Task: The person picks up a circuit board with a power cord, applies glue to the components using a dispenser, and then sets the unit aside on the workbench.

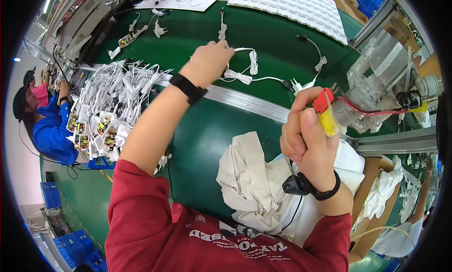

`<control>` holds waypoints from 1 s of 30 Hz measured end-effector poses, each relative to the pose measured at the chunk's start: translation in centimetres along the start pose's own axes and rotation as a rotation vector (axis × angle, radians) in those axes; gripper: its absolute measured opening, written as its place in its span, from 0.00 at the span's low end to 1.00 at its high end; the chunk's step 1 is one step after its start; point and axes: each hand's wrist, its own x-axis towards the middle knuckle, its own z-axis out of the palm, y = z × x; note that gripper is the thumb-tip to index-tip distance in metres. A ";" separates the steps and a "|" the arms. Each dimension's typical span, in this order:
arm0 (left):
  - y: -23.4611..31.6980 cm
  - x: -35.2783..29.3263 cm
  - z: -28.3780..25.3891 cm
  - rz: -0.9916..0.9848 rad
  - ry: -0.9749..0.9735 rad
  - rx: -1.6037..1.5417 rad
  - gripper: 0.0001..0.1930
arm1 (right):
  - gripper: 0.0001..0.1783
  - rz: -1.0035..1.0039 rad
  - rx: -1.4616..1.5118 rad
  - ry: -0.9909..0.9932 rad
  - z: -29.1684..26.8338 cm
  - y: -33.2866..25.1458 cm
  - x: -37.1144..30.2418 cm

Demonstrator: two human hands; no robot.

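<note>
Nearest, above the front of a dark red T-shirt (pixel 212 246), a crumpled cream cloth (pixel 252 173) lies on the green bench (pixel 193 163). To its right the right hand (pixel 310 135), a black band (pixel 332 189) at its wrist, is raised and closed, its curled fingers and thumb gripping the red and yellow end of a clear fixture (pixel 355 107) with a red wire. On the left, white cords and opened adapters with bare circuit boards are heaped in a pile (pixel 125 93). Farther in, beyond a metal strip (pixel 245 101), the left hand (pixel 209 62) reaches down over a bundled white cord (pixel 238 77); whether its hidden fingertips grip anything, I cannot tell. A white plug (pixel 297 86) lies to the right of that cord. Farther back sits a white compartmented tray (pixel 292 10), while a co-worker in blue (pixel 49 128) sits off to the left.
</note>
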 end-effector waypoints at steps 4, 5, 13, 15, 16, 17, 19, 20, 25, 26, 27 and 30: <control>-3.0 0.2 2.2 0.011 0.130 -0.227 0.12 | 0.14 -0.017 -0.003 -0.028 -0.2 0.2 0.2; -3.0 0.3 2.4 0.051 0.151 -0.237 0.12 | 0.14 -0.015 -0.005 -0.020 -0.2 0.3 0.2; -3.2 2.9 -0.2 -0.026 0.266 -0.714 0.17 | 0.14 -0.012 -0.011 0.005 0.1 0.1 0.1; -3.1 3.4 -1.6 -0.337 0.345 -1.436 0.18 | 0.14 -0.015 -0.004 0.006 0.1 0.1 0.1; -2.7 3.4 -1.8 -0.336 0.342 -1.436 0.18 | 0.14 -0.015 -0.002 0.008 0.0 0.1 0.1; -1.9 3.2 -1.9 -0.359 0.411 -1.624 0.18 | 0.14 -0.014 0.000 0.010 -0.1 0.1 0.2; -0.1 1.9 -1.8 -0.410 0.552 -2.002 0.19 | 0.14 -0.010 0.005 0.012 -0.3 0.3 0.2; 0.7 0.7 -1.5 -0.414 0.549 -1.999 0.19 | 0.14 -0.007 0.010 0.013 -0.3 0.3 0.2; 4.8 -5.4 1.0 -0.040 0.102 -1.154 0.16 | 0.14 -0.015 0.004 0.017 -0.4 0.5 0.4; 4.9 -6.2 0.4 -0.059 0.085 -0.947 0.16 | 0.14 -0.019 0.008 0.011 -0.5 0.5 0.4; 5.0 -6.7 -0.4 -0.076 0.070 -0.740 0.15 | 0.14 -0.024 0.012 0.003 -0.4 0.5 0.5; 5.1 -7.2 -0.7 -0.023 0.165 -0.472 0.14 | 0.14 -0.027 -0.009 0.013 -0.4 0.5 0.3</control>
